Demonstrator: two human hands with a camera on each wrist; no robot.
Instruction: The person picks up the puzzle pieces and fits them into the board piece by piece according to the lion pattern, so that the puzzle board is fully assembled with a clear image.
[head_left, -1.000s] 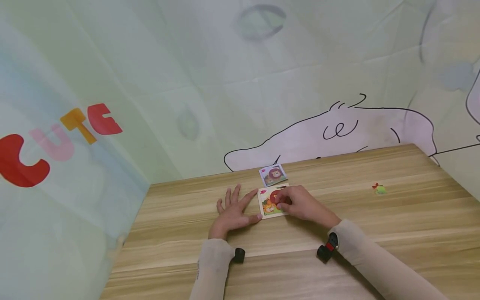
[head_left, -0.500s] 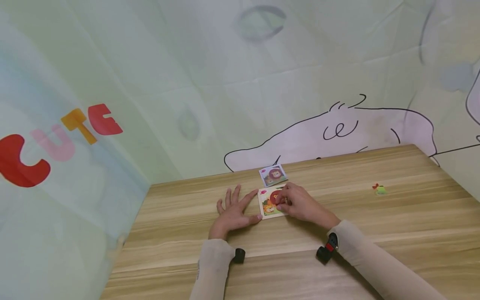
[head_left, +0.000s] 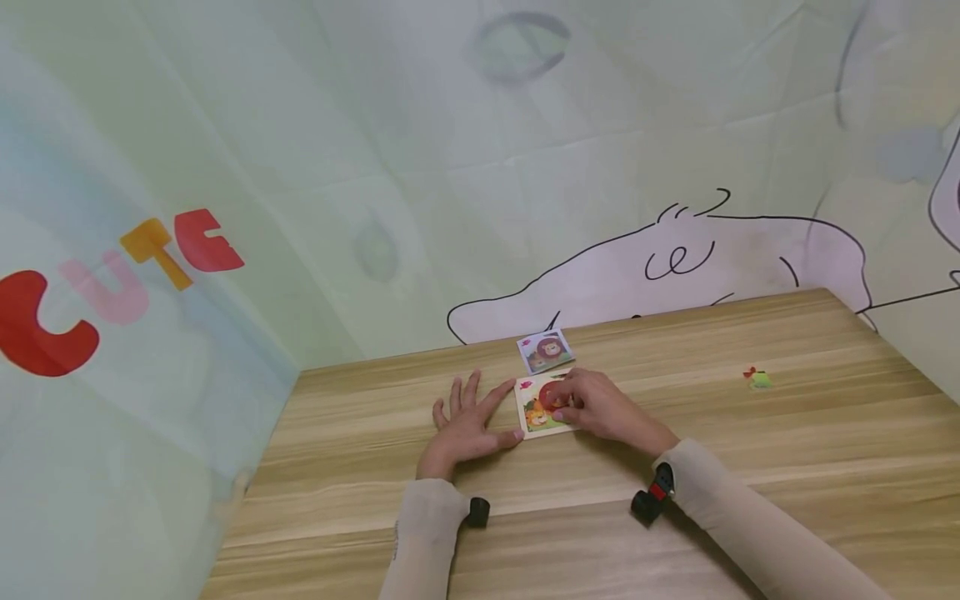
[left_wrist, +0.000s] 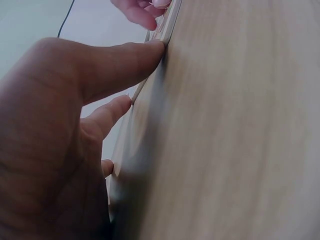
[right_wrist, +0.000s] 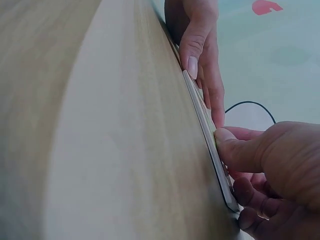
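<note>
A small square picture puzzle board with a pale frame and a lion picture lies on the wooden table. My left hand rests at its left side, fingers spread, with the thumb on the near left corner and the index fingertip at the far left corner. Over the board's right part is my right hand, its fingers curled. Thumb and index finger pinch a puzzle piece, of which only a thin yellowish edge shows in the right wrist view. The hand hides the board's right side.
Just behind the board lies a matching lion picture card. A loose green and red puzzle piece lies farther right on the table. A printed cloth backdrop rises along the table's far and left edges.
The right hand's fingertips shift very slightly over the lion picture. The left hand, the card and the loose piece stay where they were.
</note>
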